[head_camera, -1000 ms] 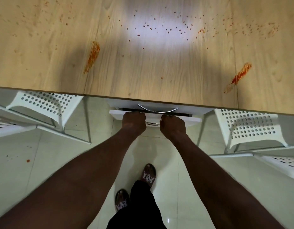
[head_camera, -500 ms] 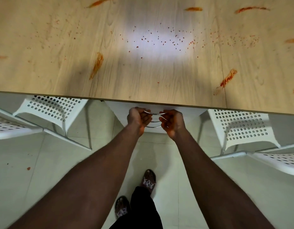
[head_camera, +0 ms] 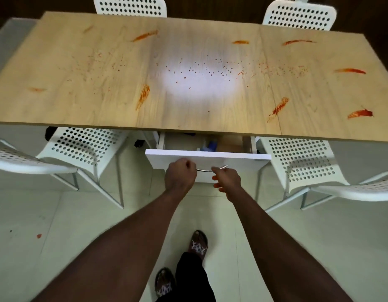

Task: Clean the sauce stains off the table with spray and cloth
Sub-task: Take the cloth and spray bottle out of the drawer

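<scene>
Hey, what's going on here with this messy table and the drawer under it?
A person stands at a wooden table streaked and speckled with red sauce stains. The white drawer under the table's near edge is partly open. The left hand grips the metal handle, and the right hand is at the handle's other end, its grip unclear. Something blue shows inside the drawer, too hidden to identify. No spray or cloth is in hand yet.

No words, numbers or signs could be read anywhere. Nothing written was seen on the table (head_camera: 101,105), the drawer (head_camera: 243,160) or the chairs (head_camera: 86,147).
</scene>
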